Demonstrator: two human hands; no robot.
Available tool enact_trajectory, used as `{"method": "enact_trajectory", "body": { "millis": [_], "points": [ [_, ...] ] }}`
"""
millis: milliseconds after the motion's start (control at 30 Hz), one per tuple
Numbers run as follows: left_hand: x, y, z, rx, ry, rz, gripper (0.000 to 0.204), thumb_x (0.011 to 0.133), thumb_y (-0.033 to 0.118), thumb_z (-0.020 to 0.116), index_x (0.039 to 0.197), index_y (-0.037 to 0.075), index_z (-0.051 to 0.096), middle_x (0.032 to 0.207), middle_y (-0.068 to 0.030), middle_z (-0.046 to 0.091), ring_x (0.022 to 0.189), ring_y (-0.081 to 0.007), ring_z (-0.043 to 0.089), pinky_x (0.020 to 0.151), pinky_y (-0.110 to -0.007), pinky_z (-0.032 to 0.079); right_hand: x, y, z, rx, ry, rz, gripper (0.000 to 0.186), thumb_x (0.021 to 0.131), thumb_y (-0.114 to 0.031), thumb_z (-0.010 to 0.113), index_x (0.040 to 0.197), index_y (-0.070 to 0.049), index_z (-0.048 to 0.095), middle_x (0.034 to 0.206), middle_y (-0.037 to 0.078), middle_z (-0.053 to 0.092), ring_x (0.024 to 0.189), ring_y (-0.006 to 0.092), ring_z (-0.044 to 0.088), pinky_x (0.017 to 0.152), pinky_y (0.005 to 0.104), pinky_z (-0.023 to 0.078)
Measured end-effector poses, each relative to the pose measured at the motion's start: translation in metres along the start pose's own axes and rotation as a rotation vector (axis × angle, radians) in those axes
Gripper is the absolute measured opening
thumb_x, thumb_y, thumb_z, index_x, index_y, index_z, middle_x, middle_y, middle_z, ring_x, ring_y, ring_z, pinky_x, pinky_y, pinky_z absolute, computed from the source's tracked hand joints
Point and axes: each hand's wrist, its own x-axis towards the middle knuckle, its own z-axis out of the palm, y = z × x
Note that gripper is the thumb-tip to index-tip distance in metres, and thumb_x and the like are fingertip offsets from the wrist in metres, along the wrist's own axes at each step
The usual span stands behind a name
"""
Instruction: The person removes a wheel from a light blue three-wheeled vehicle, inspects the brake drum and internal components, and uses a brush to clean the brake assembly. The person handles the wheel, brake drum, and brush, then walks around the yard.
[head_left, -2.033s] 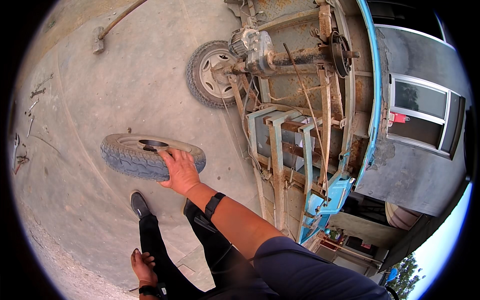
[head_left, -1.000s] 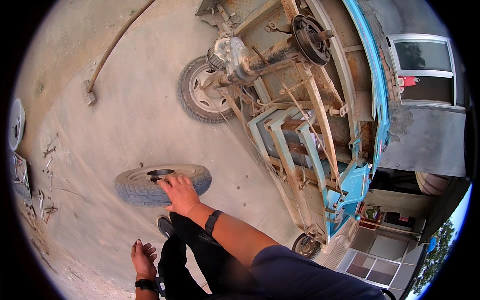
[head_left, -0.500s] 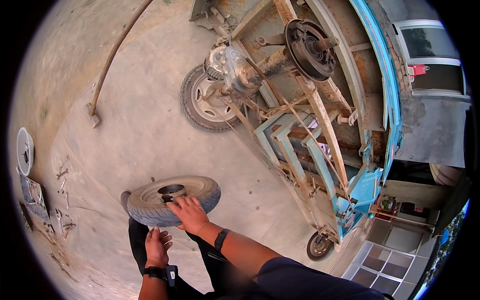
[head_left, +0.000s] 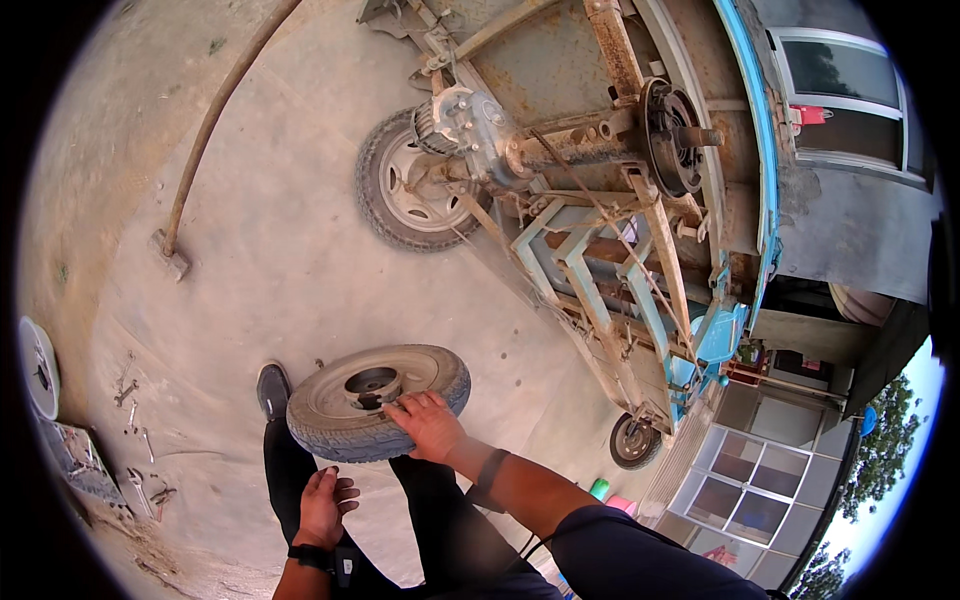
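A spoked-less wheel with a worn black tyre and a dusty rim stands tilted in front of my legs. My right hand lies over its near right edge, fingers hooked onto the rim close to the dark hub opening. My left hand hangs just below the tyre, fingers loosely curled and apart from it, with nothing visible in them. Ahead, a blue three-wheeled vehicle lies on its side, underside showing. Its axle end carries an exposed round brake assembly with no wheel on it.
A mounted wheel touches the ground under the axle. A long-handled sledgehammer lies at the left. Wrenches, a tool tray and a white basin are at the far left. My shoe is beside the wheel.
The wheel and both hands sit farther right in the picture, and the whole view has shifted. My right hand stays on the wheel; my left hand's fingers have drawn away from the tyre.
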Motion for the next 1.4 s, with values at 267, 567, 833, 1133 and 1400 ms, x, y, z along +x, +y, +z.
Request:
{"method": "enact_trajectory", "body": {
  "millis": [267, 567, 833, 1133, 1400],
  "points": [
    [-0.043, 0.065, -0.055, 0.100, -0.014, 0.079, 0.035, 0.101, 0.033, 0.059, 0.124, 0.007, 0.055, 0.093, -0.0075, 0.066, 0.076, -0.0190, 0.065, 0.062, -0.031, 0.054, 0.020, -0.039, -0.021, -0.016, -0.138, 0.189, 0.088, 0.065, -0.024, 0.088, 0.141, -0.013, 0.047, 0.128, 0.012, 0.055, 0.127, 0.0316, 0.051, 0.109, 0.0464, 0.038],
    [-0.071, 0.119, -0.079, 0.215, 0.047, 0.079, 0.033, 0.102, 0.032, 0.057, 0.123, 0.007, 0.056, 0.095, -0.0065, 0.066, 0.078, -0.0171, 0.065, 0.065, -0.030, 0.054, -0.003, -0.017, -0.060, 0.177, 0.072, 0.443, 0.080, 0.065, -0.030, 0.080, 0.135, -0.008, 0.048, 0.125, 0.019, 0.059, 0.116, 0.0364, 0.059, 0.101, 0.0448, 0.047],
    [-0.071, 0.194, -0.017, 0.336, 0.011, 0.147, 0.037, 0.102, 0.033, 0.057, 0.125, 0.004, 0.055, 0.098, -0.0082, 0.067, 0.079, -0.0168, 0.066, 0.067, -0.029, 0.054, -0.008, 0.002, -0.094, 0.221, 0.179, 0.615, 0.085, 0.064, -0.033, 0.084, 0.137, -0.008, 0.048, 0.126, 0.018, 0.060, 0.115, 0.0361, 0.061, 0.100, 0.0429, 0.049],
    [-0.037, 0.287, 0.083, 0.416, -0.055, 0.215, 0.036, 0.103, 0.031, 0.056, 0.127, 0.005, 0.055, 0.100, -0.0084, 0.067, 0.080, -0.0175, 0.067, 0.067, -0.028, 0.054, 0.019, 0.032, -0.109, 0.354, 0.110, 0.714, 0.087, 0.063, -0.034, 0.085, 0.137, -0.007, 0.047, 0.127, 0.017, 0.060, 0.118, 0.0340, 0.059, 0.099, 0.0415, 0.051],
    [0.017, 0.336, 0.156, 0.497, -0.150, 0.102, 0.036, 0.102, 0.032, 0.058, 0.126, 0.005, 0.056, 0.101, -0.0075, 0.066, 0.086, -0.0180, 0.066, 0.074, -0.031, 0.051, 0.051, 0.047, -0.090, 0.421, 0.090, 0.795, 0.089, 0.064, -0.034, 0.085, 0.139, -0.009, 0.045, 0.129, 0.017, 0.059, 0.118, 0.0352, 0.059, 0.099, 0.0426, 0.051]
  ]
}}
